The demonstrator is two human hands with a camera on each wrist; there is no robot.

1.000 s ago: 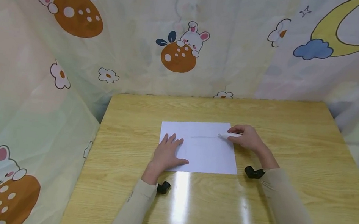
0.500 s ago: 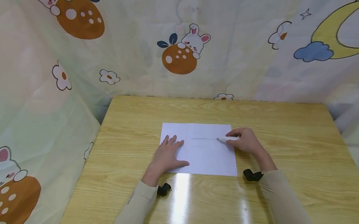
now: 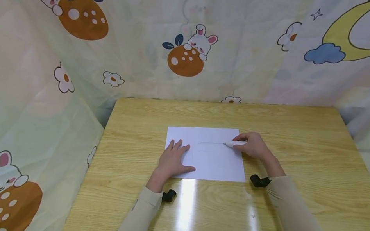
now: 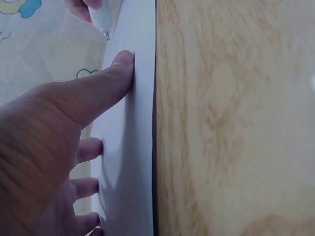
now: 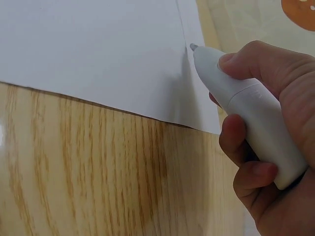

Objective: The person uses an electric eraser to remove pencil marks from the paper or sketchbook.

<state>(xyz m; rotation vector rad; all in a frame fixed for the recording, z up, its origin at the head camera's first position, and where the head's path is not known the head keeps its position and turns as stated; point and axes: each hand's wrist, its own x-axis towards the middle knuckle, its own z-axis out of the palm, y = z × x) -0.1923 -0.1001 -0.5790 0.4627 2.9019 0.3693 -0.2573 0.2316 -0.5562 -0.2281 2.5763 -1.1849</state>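
A white sheet of paper (image 3: 214, 163) lies on the wooden table. Near its left edge my left hand (image 3: 172, 160) rests on it with fingers spread; in the left wrist view the thumb (image 4: 110, 81) and fingertips press the sheet. My right hand (image 3: 253, 145), at the sheet's right side, grips a thick white pen-shaped tool (image 5: 256, 115) with a small metal tip. The thumb lies along its top and the other fingers curl under its body. That tip is right at the end of a thin grey line (image 3: 210, 143) running across the upper part of the paper.
The wooden table (image 3: 131, 143) extends around the sheet on all sides. Behind it and to the left hangs a cloth (image 3: 138, 45) printed with rabbits, flowers and a moon. Small black devices (image 3: 169, 195) sit at both wrists.
Early on, my right hand moves the tool's tip slightly left and toward me, onto the line; in the last half second it barely moves. My left hand keeps its place on the paper.
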